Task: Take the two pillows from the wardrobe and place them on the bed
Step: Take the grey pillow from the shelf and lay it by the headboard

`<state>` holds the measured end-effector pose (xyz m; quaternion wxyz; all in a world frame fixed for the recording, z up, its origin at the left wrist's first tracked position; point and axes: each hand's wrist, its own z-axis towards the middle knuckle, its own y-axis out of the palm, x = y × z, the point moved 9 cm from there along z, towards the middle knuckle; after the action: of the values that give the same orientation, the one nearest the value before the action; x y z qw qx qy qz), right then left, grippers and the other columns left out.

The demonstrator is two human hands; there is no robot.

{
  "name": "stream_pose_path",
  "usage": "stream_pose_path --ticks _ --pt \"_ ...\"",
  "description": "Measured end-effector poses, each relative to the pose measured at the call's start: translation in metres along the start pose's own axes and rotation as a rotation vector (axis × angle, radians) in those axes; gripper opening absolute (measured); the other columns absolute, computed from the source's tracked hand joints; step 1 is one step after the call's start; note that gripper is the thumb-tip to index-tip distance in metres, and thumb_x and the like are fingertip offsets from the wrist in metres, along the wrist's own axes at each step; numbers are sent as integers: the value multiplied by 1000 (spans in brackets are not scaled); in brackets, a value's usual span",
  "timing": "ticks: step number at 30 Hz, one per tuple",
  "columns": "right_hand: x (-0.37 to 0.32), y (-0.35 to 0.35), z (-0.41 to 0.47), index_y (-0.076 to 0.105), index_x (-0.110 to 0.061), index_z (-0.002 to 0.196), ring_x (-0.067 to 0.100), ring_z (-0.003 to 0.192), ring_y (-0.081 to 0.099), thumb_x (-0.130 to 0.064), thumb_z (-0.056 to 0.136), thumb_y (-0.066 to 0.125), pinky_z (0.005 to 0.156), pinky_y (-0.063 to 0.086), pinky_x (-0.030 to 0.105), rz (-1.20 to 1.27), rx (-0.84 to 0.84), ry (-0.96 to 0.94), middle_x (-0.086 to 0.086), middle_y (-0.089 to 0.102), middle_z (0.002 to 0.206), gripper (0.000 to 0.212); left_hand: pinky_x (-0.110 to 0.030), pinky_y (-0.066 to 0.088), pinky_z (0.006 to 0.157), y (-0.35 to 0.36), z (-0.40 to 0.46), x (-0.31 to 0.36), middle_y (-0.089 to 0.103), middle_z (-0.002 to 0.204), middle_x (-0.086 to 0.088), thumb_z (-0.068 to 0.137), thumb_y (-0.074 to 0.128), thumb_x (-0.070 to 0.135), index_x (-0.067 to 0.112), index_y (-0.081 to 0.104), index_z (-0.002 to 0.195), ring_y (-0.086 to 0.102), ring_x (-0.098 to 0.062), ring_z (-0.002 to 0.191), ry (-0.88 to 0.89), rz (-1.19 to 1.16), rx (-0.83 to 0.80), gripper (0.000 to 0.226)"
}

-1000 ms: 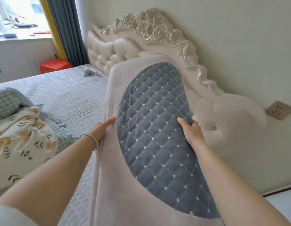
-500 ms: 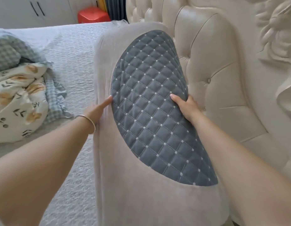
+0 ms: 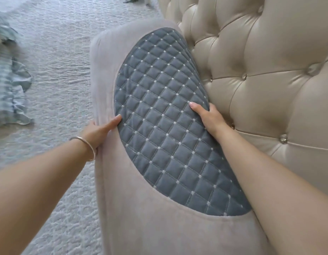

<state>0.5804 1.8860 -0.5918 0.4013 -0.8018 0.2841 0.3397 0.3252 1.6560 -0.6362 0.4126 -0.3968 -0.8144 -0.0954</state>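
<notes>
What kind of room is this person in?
Most likely a bedroom. A tufted, buttoned headboard stands at the right, a textured grey bedspread covers the bed at the left, and both hands hold a large pillow with a quilted grey panel beside the headboard.

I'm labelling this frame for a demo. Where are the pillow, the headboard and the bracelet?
pillow (image 3: 159,126): head view, on its grey quilted panel.
headboard (image 3: 260,52): head view, on a tufted cream cushion.
bracelet (image 3: 85,144): head view, on the band at the left wrist.
</notes>
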Motion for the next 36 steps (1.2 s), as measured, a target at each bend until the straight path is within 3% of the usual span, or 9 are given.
stream_pose_path --ticks 10,14,18,22,28,32,36 --pt "24 30 53 33 -22 140 26 128 43 -80 47 52 109 33 43 -42 -16 -2 7 45 141 111 -45 47 96 4 43 3 63 120 -9 26 77 75 15 51 128 61 -31 106 18 108 94 120" --pt "51 33 59 35 -16 139 26 128 43 -69 68 54 108 33 42 -65 32 10 7 46 141 91 -32 42 88 14 46 9 55 127 -7 43 78 68 11 44 133 54 -24 104 35 196 230 112" --pt "57 29 63 42 -16 133 28 122 49 -68 74 51 104 37 38 -180 121 6 7 53 135 79 -32 34 84 17 48 12 53 130 -5 50 77 66 14 42 132 50 -27 116 53 241 301 104" --pt "51 27 58 37 -10 136 30 126 44 -66 81 44 102 36 38 -307 181 6 12 47 139 79 -33 33 84 16 44 13 54 126 -4 49 74 70 17 44 130 50 -27 114 58 264 326 102" --pt "49 27 3 34 -4 137 35 128 38 -44 93 36 101 32 41 -441 299 33 20 40 141 60 -38 32 102 21 10 2 46 139 -8 65 71 61 16 28 140 44 -31 125 112 262 325 97" --pt "35 21 -53 53 -8 118 35 115 47 -30 89 46 90 40 40 -531 342 -15 17 50 127 38 -44 38 103 20 -28 -1 47 137 -16 74 72 47 9 29 140 47 -35 122 42 450 211 87" --pt "11 28 -101 60 -16 84 33 93 57 -22 84 45 76 49 36 -511 214 -35 11 66 100 16 -31 40 95 21 -77 27 53 135 -7 81 69 34 13 40 137 55 -24 111 141 578 23 67"
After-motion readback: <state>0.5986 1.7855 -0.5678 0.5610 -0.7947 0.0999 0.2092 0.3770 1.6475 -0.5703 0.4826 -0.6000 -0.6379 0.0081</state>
